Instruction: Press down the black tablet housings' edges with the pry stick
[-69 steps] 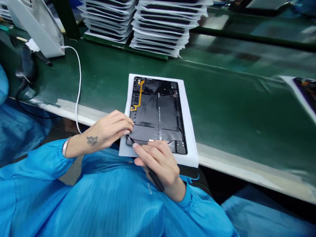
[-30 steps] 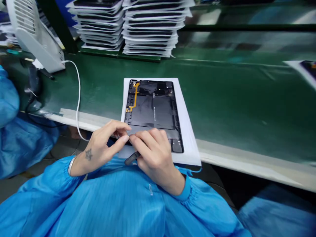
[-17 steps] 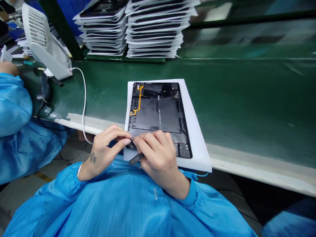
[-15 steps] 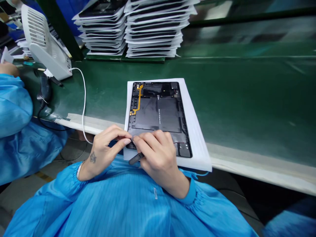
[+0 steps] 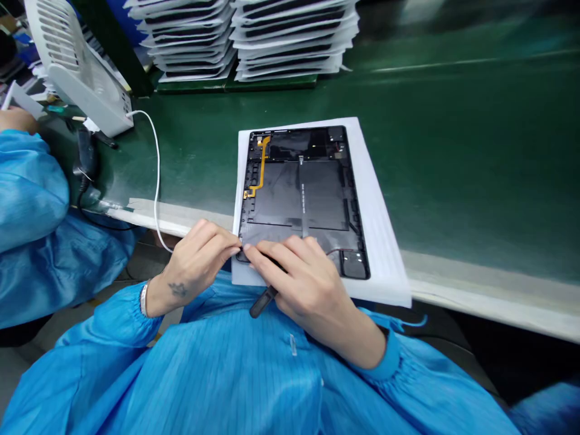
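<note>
My left hand (image 5: 194, 266) and right hand (image 5: 308, 290) meet at the lower left of the tablet housing (image 5: 299, 199), their fingertips pinched narrow and nearly touching at its edge; whatever they hold there is too thin or too hidden for me to tell. My right hand also keeps a black tool (image 5: 263, 302) tucked in its fingers, the end sticking out over my blue smock (image 5: 203, 374). The housing lies open on a white foam sheet (image 5: 380, 241), whose near edge reaches past the front lip of the green bench (image 5: 453, 181). Inside, black sheets cover the middle and an orange flex (image 5: 261, 163) lies in place at the upper left. A thin wire (image 5: 338, 251) is down along the lower right, but its left end disappears under my fingers, so that stretch isn't shown as seated. Nothing covers the housing yet. A white cable (image 5: 157, 181) runs just left of my left hand, while the bench extends well to the right. Farther off stand stacked trays (image 5: 290, 36), a white fan (image 5: 77, 72), and a co-worker's sleeve (image 5: 31, 193).
</note>
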A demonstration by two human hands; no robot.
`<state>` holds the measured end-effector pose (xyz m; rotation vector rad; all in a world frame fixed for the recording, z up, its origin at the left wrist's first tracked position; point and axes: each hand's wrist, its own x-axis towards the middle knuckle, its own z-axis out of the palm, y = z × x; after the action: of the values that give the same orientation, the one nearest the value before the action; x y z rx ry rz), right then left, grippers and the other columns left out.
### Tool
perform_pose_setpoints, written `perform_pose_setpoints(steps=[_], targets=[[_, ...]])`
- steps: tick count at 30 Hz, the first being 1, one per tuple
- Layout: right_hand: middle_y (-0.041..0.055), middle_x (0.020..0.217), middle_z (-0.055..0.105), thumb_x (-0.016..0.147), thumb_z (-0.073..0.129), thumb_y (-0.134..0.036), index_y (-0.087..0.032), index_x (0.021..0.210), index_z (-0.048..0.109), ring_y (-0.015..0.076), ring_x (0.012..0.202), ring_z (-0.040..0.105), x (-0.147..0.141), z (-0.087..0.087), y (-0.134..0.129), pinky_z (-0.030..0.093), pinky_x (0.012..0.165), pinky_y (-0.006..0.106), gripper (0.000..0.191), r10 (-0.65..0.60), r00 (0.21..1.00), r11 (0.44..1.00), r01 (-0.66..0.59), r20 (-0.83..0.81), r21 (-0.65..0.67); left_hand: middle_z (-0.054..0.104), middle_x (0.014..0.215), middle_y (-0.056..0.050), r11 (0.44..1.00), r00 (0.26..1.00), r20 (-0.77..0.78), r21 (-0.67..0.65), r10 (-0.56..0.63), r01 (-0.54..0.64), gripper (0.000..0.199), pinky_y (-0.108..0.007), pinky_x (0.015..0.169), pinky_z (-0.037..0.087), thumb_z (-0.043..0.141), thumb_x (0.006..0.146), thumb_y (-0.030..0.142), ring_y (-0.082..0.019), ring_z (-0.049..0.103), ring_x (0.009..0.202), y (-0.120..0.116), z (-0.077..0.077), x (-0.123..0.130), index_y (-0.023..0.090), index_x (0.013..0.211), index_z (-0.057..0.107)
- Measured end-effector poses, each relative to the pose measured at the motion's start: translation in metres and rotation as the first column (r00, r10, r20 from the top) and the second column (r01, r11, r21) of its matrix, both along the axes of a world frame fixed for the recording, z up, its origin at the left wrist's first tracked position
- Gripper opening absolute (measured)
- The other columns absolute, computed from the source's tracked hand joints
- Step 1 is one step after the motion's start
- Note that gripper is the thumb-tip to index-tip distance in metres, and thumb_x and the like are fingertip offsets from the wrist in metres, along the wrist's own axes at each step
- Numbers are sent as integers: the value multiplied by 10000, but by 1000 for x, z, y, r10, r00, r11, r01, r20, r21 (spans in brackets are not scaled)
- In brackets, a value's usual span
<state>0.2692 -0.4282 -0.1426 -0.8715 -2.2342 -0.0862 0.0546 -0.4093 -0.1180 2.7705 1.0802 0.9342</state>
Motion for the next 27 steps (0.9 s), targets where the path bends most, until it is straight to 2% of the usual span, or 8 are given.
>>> perform_pose_setpoints(steps=[7, 11, 15, 21, 24, 27], targets=[[84, 986, 728, 1029, 470, -178, -127, 1067, 719, 198, 803, 487, -3, 1, 1, 357, 682, 358, 257, -19, 998, 1000, 18, 67, 13, 695, 884, -46, 998, 993, -107, 47, -42, 47, 94, -307, 715, 521, 580, 981, 107, -163, 607, 795, 1, 2, -2, 185, 1013, 622], [86, 963, 719, 1014, 499, -171, -96, 1056, 718, 202, 797, 471, -3, 0, 1, 353, 677, 362, 234, -16, 998, 1000, 14, 66, 25, 697, 901, -47, 998, 992, -116, 33, -55, 60, 112, -312, 723, 521, 591, 970, 99, -167, 613, 796, 2, 3, -3, 187, 1027, 629], [73, 959, 715, 1028, 469, -170, -121, 1055, 720, 197, 789, 463, -5, 1, 1, 344, 680, 355, 257, -27, 997, 1000, 26, 72, 18, 714, 929, -57, 998, 995, -78, 23, -57, 59, 172, -306, 742, 535, 613, 949, 83, -167, 636, 821, -1, 2, -6, 174, 1092, 642], [87, 935, 698, 1025, 471, -172, -105, 1037, 718, 197, 773, 449, -6, 2, 3, 314, 665, 360, 257, -6, 996, 1000, 4, 88, 27, 718, 1007, -95, 996, 997, -46, 72, -56, 59, 347, -317, 832, 565, 628, 909, 24, -192, 674, 915, -9, -7, -16, 140, 1236, 636], [83, 941, 704, 1026, 474, -179, -99, 1051, 716, 200, 778, 444, -5, 1, 3, 315, 666, 359, 256, -13, 996, 999, 9, 90, 40, 718, 1056, -114, 992, 995, -60, 91, -80, 85, 388, -330, 889, 568, 608, 919, 19, -202, 673, 982, -11, -14, -22, 119, 1293, 626], [75, 959, 714, 1030, 479, -199, -104, 1068, 714, 203, 800, 460, -5, 1, 2, 322, 675, 360, 257, -19, 996, 1000, 19, 83, 0, 719, 1072, -124, 989, 993, -74, 107, -92, 100, 403, -334, 900, 571, 594, 926, 18, -206, 672, 999, -10, -17, -24, 107, 1319, 617]])
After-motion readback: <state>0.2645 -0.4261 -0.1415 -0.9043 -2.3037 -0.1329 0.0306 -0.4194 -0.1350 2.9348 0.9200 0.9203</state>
